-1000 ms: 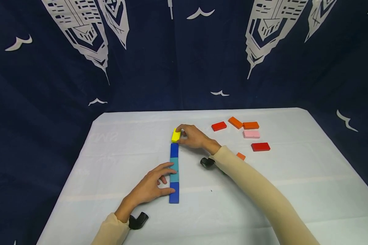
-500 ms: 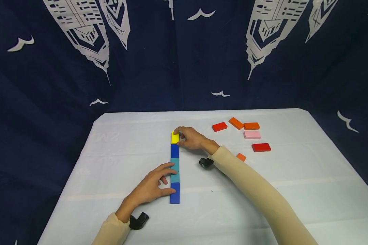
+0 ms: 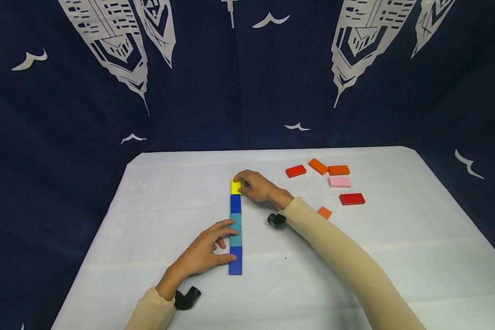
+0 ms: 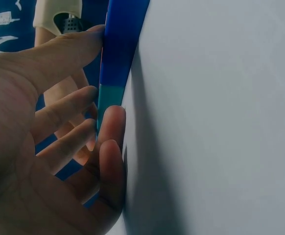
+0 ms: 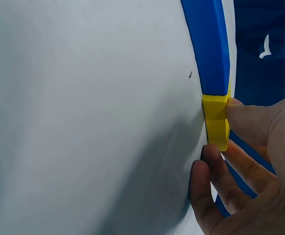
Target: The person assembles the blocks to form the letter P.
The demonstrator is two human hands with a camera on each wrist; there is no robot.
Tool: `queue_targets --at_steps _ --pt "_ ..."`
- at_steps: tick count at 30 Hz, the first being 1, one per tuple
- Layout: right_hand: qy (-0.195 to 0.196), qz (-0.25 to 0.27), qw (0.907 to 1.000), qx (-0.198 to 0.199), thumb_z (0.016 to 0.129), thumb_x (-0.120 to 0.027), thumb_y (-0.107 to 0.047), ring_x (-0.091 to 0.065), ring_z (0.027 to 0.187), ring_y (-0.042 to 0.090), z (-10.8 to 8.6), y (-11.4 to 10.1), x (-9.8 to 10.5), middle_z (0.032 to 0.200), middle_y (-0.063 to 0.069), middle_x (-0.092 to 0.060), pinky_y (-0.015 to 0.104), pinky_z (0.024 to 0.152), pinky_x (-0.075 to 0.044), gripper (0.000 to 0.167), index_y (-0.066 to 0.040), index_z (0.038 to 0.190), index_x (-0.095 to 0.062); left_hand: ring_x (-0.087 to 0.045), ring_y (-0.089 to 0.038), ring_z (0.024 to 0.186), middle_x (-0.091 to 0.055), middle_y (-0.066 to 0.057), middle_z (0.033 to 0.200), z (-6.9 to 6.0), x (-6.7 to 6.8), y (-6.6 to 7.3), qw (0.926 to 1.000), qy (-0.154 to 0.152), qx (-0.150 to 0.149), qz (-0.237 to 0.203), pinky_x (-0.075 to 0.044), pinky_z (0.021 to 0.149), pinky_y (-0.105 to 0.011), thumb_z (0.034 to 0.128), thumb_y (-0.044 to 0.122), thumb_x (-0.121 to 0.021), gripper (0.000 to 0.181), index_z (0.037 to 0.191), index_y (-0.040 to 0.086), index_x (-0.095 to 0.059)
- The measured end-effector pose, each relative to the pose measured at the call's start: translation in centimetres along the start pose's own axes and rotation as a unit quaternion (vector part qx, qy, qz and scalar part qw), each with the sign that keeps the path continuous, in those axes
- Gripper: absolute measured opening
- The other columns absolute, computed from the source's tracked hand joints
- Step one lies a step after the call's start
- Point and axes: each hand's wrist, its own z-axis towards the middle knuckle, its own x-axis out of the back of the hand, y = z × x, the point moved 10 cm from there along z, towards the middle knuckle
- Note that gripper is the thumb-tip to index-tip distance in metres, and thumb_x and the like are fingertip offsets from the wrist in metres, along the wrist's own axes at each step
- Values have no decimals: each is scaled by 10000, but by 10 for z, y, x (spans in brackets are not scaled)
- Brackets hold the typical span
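Yellow block toward the counter's far edge: your right grip pinches it; your left grip, spread, touches the blue-teal row. Risk: an off-line push could buckle it.

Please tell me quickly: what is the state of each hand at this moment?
Left hand: open, relaxed, touching the near blue block and the teal section beyond it.
Right hand: closed, holding the yellow block in a pinch.

PLACE: studio-like nook — room kind unclear | white-topped table | navy printed curtain behind
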Motion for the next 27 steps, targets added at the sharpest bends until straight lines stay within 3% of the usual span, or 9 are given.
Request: queue_targets --at_steps 27 --pt "54 54 9999 -144 992 -630 -147 -557 1068 240 -3 4 -1 1359 110 -591 380 988 -467 360 -63 1338 -581 -574 -103 846 -442 -73 1547 0 -1 0 10000 -10 36 -25 -471 729 -234 839 263 -826 500 1291 140 -650"
